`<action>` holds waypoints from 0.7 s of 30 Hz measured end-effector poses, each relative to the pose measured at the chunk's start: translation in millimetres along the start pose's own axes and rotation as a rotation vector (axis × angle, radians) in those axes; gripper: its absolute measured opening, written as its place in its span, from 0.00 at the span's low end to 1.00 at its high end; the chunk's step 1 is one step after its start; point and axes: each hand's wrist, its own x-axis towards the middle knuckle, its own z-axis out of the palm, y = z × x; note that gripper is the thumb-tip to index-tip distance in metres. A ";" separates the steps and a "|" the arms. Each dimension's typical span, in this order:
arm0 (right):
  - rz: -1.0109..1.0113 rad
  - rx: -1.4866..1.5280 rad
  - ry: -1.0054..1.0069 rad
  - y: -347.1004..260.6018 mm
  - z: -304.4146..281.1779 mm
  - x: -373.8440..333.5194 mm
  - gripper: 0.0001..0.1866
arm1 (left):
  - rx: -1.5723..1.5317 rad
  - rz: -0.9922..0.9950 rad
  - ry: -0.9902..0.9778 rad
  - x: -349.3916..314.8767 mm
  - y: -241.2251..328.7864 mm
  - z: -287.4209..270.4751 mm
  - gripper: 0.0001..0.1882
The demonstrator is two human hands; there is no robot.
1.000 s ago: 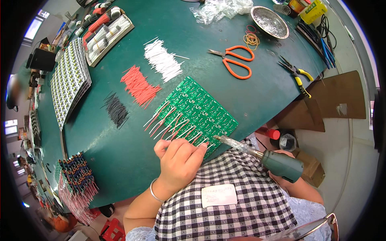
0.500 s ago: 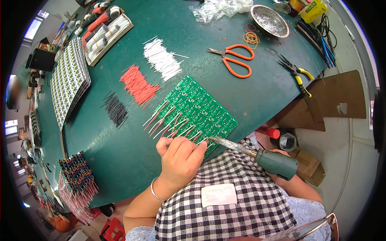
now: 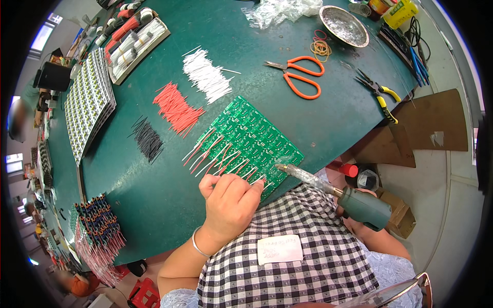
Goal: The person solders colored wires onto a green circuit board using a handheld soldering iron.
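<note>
A green circuit board (image 3: 262, 131) lies on the bench, with red and white wires (image 3: 221, 156) fixed in a row along its left and near side. My left hand (image 3: 231, 205) is closed at the near edge of the board, its thumb and finger pinching a wire whose white end shows at the fingertips. My right hand (image 3: 362, 233), mostly hidden behind the handle, is closed on a soldering iron (image 3: 362, 208) with a dark green grip. The iron's tip hovers over or touches the board's right part, apart from the pinched wire; I cannot tell which.
Beyond the board lie piles of white wires (image 3: 208, 76), red wires (image 3: 177, 109) and black wires (image 3: 147, 140). Orange-handled scissors (image 3: 303, 77), yellow-handled pliers (image 3: 380, 96) and a metal bowl (image 3: 344, 26) are farther right. Wired boards (image 3: 100, 231) are stacked at left.
The soldering iron has drawn back to the right, away from the wire at my left fingertips. A faint wisp of smoke shows by its tip. My left hand has barely moved.
</note>
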 end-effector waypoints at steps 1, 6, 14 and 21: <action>0.061 0.066 -0.005 1.5 -0.7 -0.5 0.16 | 0.004 -0.004 -0.006 -0.2 0.5 -0.4 0.08; 0.062 0.110 0.025 3.7 2.6 -5.0 0.16 | -0.002 -0.003 -0.010 0.9 0.9 -0.6 0.09; 0.273 0.307 -0.057 5.9 2.2 -15.5 0.18 | 0.005 -0.015 -0.014 -1.4 3.4 -2.4 0.11; 0.117 0.225 -0.019 14.4 -1.4 -15.9 0.16 | 0.016 -0.059 -0.005 -2.5 10.3 -3.9 0.09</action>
